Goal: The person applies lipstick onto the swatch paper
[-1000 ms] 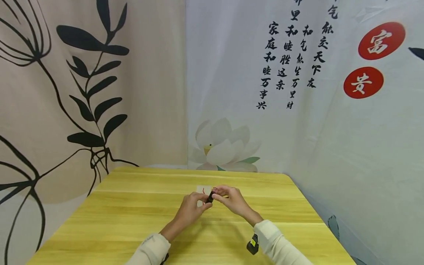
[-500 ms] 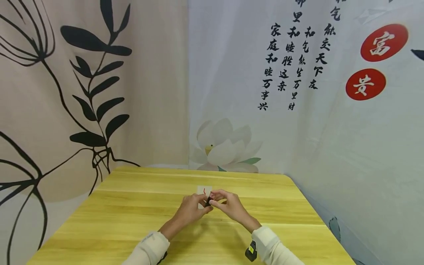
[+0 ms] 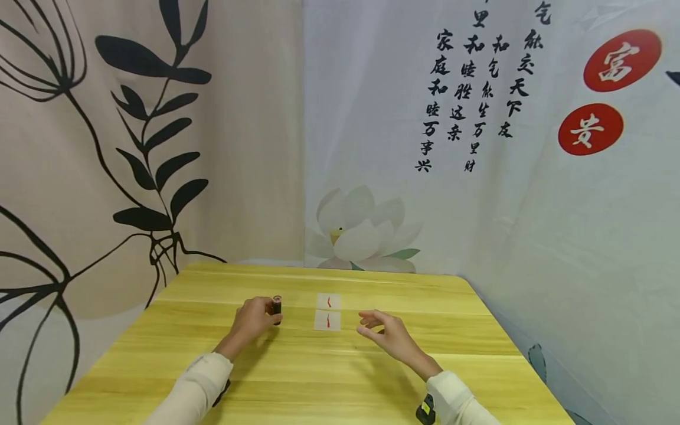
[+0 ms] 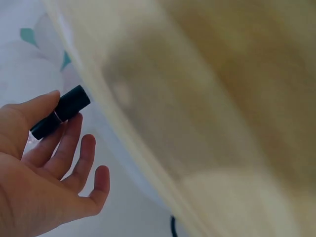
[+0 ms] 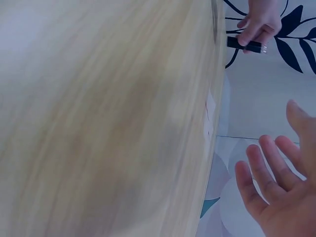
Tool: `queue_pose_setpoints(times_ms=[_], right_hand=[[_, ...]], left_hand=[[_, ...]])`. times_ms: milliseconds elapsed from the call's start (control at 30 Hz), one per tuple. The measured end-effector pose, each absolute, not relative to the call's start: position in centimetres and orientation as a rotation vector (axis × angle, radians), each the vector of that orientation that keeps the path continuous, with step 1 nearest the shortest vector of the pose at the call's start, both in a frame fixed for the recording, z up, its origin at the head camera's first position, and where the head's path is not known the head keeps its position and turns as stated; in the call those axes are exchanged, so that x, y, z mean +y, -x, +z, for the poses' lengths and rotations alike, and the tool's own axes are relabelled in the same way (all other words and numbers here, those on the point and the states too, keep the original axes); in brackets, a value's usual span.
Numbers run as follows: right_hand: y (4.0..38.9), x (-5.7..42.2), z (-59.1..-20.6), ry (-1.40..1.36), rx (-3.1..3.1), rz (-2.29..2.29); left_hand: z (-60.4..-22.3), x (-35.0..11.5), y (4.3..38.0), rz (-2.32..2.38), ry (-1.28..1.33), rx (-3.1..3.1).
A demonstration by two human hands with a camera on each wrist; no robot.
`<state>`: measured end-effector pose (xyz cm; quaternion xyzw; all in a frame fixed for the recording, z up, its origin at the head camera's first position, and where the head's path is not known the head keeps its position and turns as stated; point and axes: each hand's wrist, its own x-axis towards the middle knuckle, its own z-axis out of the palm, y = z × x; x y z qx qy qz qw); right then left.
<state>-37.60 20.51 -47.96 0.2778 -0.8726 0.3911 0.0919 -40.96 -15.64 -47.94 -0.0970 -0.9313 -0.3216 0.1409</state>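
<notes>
My left hand (image 3: 252,320) pinches a black lipstick tube (image 3: 277,311) upright above the left part of the table. In the left wrist view the capped lipstick (image 4: 72,104) shows a thin light band, held between thumb and fingers. My right hand (image 3: 395,338) hovers to the right of the papers with nothing in it. Its fingers are loosely bent and spread in the right wrist view. Between the hands lie two small white papers, one behind the other: the far paper (image 3: 322,300) and the near paper (image 3: 320,322). Each bears a short red stroke.
The yellow wood-grain table (image 3: 308,378) has its far edge close to a printed cloth backdrop (image 3: 255,147). A black device (image 3: 425,408) is strapped at the right wrist by the sleeve.
The hands were together around the lipstick over the papers. They have since parted: the left has carried the lipstick leftward, and the right has let go and moved right, uncovering both papers.
</notes>
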Motion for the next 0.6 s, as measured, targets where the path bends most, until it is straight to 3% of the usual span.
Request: queue_pose_setpoints(times_ms=[600], right_hand=[[37.2,22.6,-49.5,-0.828,-2.674,1.043]], left_hand=[[-50.5,-17.3,40.0,-0.786,0.288,-2.823]])
